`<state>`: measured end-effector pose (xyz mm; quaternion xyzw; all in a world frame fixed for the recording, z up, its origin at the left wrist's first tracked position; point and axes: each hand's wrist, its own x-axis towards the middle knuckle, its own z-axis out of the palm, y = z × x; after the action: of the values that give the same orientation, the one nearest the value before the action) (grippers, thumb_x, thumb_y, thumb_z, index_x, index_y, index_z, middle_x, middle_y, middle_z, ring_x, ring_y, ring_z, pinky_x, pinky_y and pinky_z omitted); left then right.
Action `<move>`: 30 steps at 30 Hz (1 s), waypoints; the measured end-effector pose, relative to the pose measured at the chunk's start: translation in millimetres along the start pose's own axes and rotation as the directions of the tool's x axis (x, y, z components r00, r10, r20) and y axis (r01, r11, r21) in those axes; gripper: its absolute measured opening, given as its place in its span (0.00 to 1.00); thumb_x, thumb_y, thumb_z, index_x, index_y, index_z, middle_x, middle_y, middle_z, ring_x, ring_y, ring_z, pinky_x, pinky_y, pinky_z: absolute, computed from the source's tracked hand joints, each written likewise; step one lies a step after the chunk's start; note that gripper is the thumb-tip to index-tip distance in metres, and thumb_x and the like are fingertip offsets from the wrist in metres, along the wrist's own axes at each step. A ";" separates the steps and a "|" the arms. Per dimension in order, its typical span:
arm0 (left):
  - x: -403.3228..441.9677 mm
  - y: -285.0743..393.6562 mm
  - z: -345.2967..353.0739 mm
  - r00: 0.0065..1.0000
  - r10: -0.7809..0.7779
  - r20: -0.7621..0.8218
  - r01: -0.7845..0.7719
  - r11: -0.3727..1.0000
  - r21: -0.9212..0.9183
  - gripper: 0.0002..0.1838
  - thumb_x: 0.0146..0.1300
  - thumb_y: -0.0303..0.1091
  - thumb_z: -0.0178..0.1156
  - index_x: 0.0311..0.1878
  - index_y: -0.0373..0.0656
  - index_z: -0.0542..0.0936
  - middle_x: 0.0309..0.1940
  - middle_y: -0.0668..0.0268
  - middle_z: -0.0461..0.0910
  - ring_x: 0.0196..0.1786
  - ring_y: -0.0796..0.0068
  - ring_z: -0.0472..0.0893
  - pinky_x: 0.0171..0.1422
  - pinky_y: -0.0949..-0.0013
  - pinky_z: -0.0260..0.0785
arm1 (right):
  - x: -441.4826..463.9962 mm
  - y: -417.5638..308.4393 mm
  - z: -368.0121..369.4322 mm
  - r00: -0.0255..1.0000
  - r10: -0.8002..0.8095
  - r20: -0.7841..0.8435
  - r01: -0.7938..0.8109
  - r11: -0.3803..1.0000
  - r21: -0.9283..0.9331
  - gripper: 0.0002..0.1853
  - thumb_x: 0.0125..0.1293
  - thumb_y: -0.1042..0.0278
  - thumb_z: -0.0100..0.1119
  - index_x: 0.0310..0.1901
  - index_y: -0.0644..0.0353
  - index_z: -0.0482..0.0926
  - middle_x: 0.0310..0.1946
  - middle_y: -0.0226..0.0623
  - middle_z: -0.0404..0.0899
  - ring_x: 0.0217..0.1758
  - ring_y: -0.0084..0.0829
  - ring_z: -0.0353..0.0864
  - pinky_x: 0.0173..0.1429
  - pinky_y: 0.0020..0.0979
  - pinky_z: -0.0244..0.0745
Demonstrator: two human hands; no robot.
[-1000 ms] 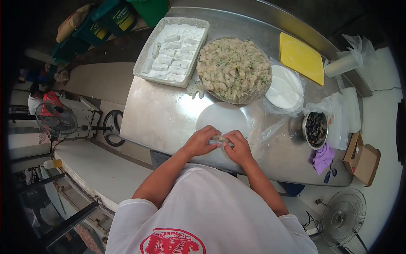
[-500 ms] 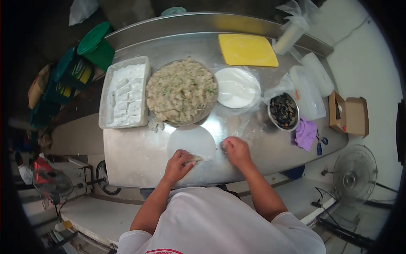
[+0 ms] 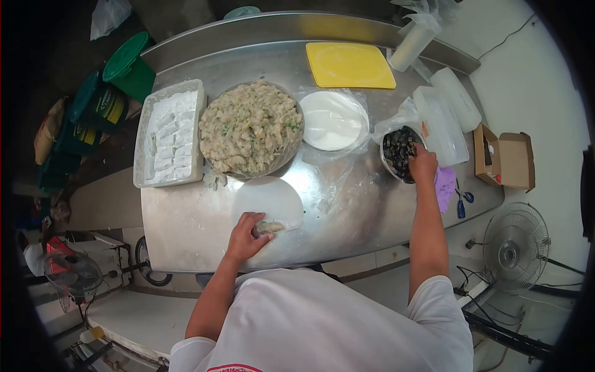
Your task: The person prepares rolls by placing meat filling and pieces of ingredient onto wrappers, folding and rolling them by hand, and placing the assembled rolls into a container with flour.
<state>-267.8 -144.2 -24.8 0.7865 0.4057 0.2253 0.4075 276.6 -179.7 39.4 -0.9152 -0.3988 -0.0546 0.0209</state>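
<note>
On the steel table in front of me lies a round white wrapper point(image 3: 268, 195), thin and almost see-through. A small lump of pale filling point(image 3: 269, 227) rests at its near edge. My left hand point(image 3: 245, 238) curls around the left side of this lump, thumb below and fingers above. Out to the right, my right hand point(image 3: 423, 165) reaches into a metal bowl of black, shredded-looking pieces point(image 3: 396, 149). Its fingers are bunched down among the pieces, and the fingertips are partly hidden. Beyond the wrapper stands a large heaped bowl of green-flecked filling point(image 3: 253, 127).
A plastic tub point(image 3: 199, 155) of white-dusted rolls stands at the left. Behind are a stack of white wrappers point(image 3: 334, 121) on plastic and a yellow board point(image 3: 351, 66). A purple cloth point(image 3: 444, 186), blue-handled scissors point(image 3: 461, 208) and an open cardboard box point(image 3: 514, 162) lie rightward.
My right hand has moved from beside the wrapper, right and away from me, into the bowl of black pieces. The left hand stays by the filling, which shows more now. The view has shifted slightly.
</note>
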 end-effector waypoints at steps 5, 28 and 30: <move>-0.6 -0.9 1.1 0.998 -0.067 0.008 0.067 0.997 -0.024 0.32 0.51 0.35 0.80 0.61 0.42 0.81 0.49 0.62 0.80 0.30 0.73 0.77 0.38 0.68 0.74 | 24.7 14.3 21.9 0.998 0.022 0.054 -0.028 0.994 0.109 0.22 0.58 0.65 0.71 0.56 0.47 0.84 0.47 0.38 0.89 0.55 0.51 0.84 0.60 0.50 0.78; -0.9 10.3 -0.3 0.996 -0.058 0.061 0.055 0.997 0.054 0.31 0.57 0.40 0.77 0.64 0.47 0.78 0.50 0.61 0.79 0.34 0.64 0.83 0.44 0.60 0.79 | -184.3 -187.2 13.7 0.783 -0.549 0.292 -0.203 0.217 0.955 0.08 0.66 0.81 0.66 0.46 0.62 0.83 0.40 0.29 0.83 0.44 0.21 0.82 0.51 0.25 0.77; -2.1 9.7 -0.4 0.996 -0.067 0.061 0.063 0.996 0.058 0.33 0.56 0.39 0.78 0.65 0.47 0.78 0.51 0.61 0.79 0.35 0.63 0.84 0.43 0.60 0.80 | -217.0 -221.3 27.9 0.766 -0.639 0.071 0.032 0.149 0.988 0.07 0.62 0.81 0.66 0.42 0.65 0.83 0.40 0.38 0.84 0.45 0.31 0.85 0.51 0.30 0.80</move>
<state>-264.9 -149.0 -16.6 0.7907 0.4242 0.1756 0.4051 -29.8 -184.6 -14.8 -0.5625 -0.5386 0.4269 0.4597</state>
